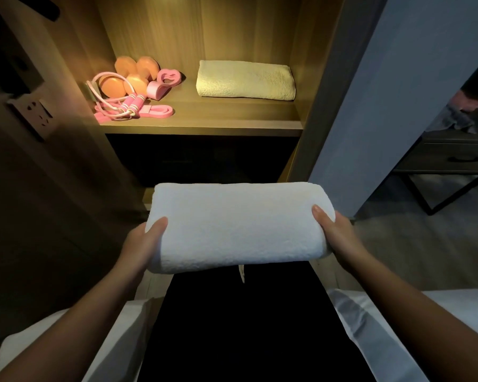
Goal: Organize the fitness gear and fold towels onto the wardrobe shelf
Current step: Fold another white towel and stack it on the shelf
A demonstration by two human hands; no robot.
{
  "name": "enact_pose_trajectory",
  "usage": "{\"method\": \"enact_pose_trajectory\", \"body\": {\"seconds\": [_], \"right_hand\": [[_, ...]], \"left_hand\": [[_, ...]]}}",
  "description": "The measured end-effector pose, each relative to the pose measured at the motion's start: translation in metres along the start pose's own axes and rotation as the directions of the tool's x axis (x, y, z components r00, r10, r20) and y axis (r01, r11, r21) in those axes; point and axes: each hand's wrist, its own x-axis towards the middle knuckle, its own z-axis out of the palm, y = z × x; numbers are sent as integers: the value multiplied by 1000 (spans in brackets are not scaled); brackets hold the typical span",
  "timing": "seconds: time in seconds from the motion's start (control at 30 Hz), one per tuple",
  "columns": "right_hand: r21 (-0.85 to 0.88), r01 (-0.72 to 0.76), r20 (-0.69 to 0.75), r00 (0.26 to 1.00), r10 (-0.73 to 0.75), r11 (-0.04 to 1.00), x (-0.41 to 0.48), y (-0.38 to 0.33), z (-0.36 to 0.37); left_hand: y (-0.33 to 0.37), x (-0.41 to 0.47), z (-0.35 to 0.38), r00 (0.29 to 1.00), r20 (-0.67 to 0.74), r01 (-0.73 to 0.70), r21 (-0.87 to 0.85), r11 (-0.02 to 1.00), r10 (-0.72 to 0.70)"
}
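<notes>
View: head camera, looking forward and down into an open wardrobe.
White towel [238, 227]: folded into a thick oblong pad, held level in the air just below frame centre, in front of the wardrobe and lower in the frame than the lit shelf. It touches nothing but the two hands.
Left hand [141, 244]: at 8 o'clock of the white towel, gripping its left end; thumb lies on top, the fingers are hidden beneath.
Right hand [337, 230]: at 4 o'clock of the white towel, gripping its right end in the same way; thumb on top, the fingers out of sight below.
Wardrobe shelf [204, 122]: wooden, warmly lit, at 12 o'clock of the frame.
Cream towel [246, 79]: folded, lying flat on the shelf at 1 o'clock, near the right wall.
Dumbbells [133, 75]: orange, grouped on the shelf at 11 o'clock, well apart from the cream towel.
Jump rope [122, 103]: pink, coiled in front of the dumbbells, its handles lying together.
Pink band [158, 110]: flat loop at the front of the shelf, touching the rope handles.
Pink looped piece [163, 82]: just right of the dumbbells; its kind cannot be told.
Wall socket [36, 114]: at 10 o'clock, on the dark wall left of the wardrobe.
Drawer unit [453, 158]: at 3 o'clock, beyond the wardrobe's side panel.
</notes>
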Motion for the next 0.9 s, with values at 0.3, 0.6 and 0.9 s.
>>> {"method": "enact_pose_trajectory", "body": {"seconds": [0.3, 0.6, 0.9], "right_hand": [[-266, -224, -10, 973, 229, 938, 31, -2, 1], [-849, 181, 124, 982, -145, 497, 29, -28, 17], [-843, 408, 408, 910, -76, 351, 16, -42, 88]], "left_hand": [[4, 20, 2, 994, -26, 114, 235, 965, -111], [44, -19, 34, 693, 326, -645, 680, 349, 643], [47, -8, 88, 790, 448, -573, 783, 242, 420]]}}
